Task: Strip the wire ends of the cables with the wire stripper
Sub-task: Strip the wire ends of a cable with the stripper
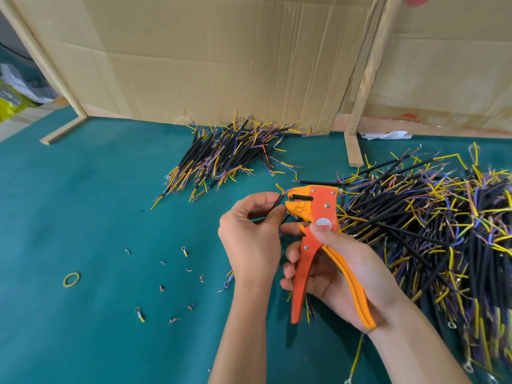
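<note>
Wire stripper (318, 234) in right hand (343, 275)

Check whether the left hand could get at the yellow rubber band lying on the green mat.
Probably not yet: the left hand pinches a black cable at the orange wire stripper. Otherwise, bare mat leads to the rubber band.

Looks like a small wiring workshop: teal felt-covered workbench (97, 203), heaps of black-sheathed cut cables (432, 225) at 3 o'clock, brown corrugated cardboard partition (221, 56) at 12.
</note>
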